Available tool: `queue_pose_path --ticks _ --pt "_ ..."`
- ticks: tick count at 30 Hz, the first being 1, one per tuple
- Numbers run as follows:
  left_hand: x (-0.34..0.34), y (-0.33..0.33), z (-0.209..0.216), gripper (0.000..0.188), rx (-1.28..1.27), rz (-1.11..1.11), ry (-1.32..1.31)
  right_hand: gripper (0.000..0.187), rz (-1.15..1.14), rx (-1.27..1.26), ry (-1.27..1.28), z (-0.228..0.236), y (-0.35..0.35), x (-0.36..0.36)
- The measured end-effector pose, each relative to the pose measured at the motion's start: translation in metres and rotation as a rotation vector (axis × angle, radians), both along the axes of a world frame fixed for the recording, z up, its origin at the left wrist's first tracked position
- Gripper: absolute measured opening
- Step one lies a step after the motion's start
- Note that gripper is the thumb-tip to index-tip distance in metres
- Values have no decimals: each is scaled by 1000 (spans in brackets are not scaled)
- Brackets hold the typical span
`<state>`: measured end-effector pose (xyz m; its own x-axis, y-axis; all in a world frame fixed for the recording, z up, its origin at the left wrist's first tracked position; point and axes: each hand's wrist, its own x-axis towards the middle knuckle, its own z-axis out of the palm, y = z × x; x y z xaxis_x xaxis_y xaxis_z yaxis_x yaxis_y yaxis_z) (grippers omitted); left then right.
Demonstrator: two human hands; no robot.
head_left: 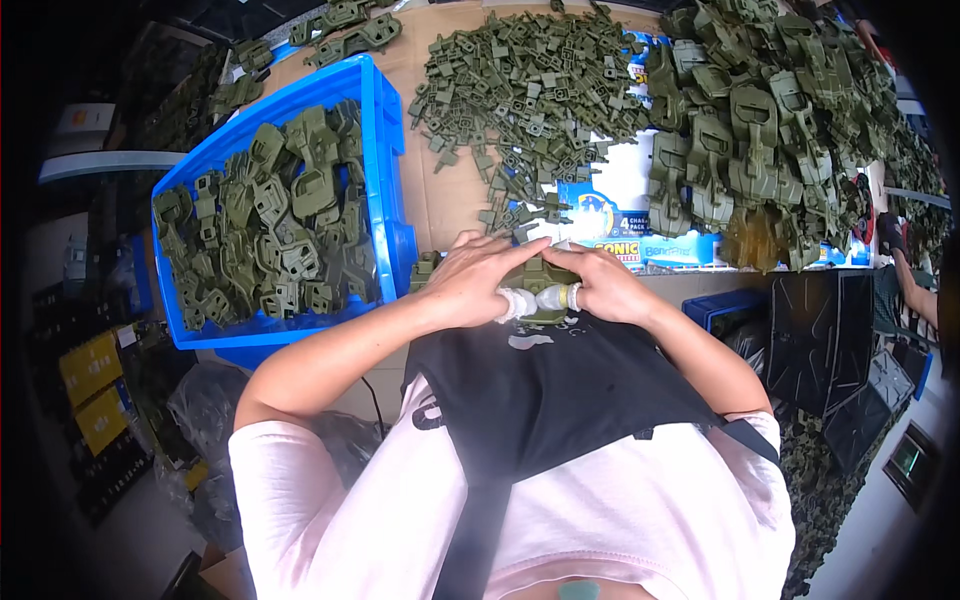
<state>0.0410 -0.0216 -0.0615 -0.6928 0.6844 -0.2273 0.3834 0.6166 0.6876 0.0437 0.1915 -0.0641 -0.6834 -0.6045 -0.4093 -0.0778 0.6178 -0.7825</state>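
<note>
Close to my body, at the table's near edge, my left hand [468, 280] and my right hand [608, 287] meet over an olive-green plastic part [546, 318]. Both hands are closed on it, index fingertips nearly touching on its far side. The thumbs, wrapped in white coverings, press together on its near side. Most of the part is hidden beneath the fingers, so its exact kind does not show. Just beyond the fingertips lies the near end of a spread heap of small green plastic pieces [530, 85].
A blue crate [392, 175] of larger green parts stands at the left. Bulky green mouldings [755, 130] are piled at the right on printed cardboard [625, 165]. Black crates [800, 325] stand below right. Another person's arm [912, 290] shows at the far right.
</note>
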Motion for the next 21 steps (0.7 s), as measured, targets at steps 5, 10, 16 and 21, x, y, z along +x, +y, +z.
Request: queue_pose_path --ticks 5,10,16,21 --pt "2 0 19 79 -138 -83 -5 56 -96 -155 -22 -15 4 10" --pt "-13 -49 58 89 -57 157 78 56 -198 -405 -94 -23 29 12" --pt "20 -53 11 86 495 458 -563 79 -228 -46 176 3 36 8" --pt "27 -37 7 79 371 419 -158 68 -30 -129 668 32 -43 8"
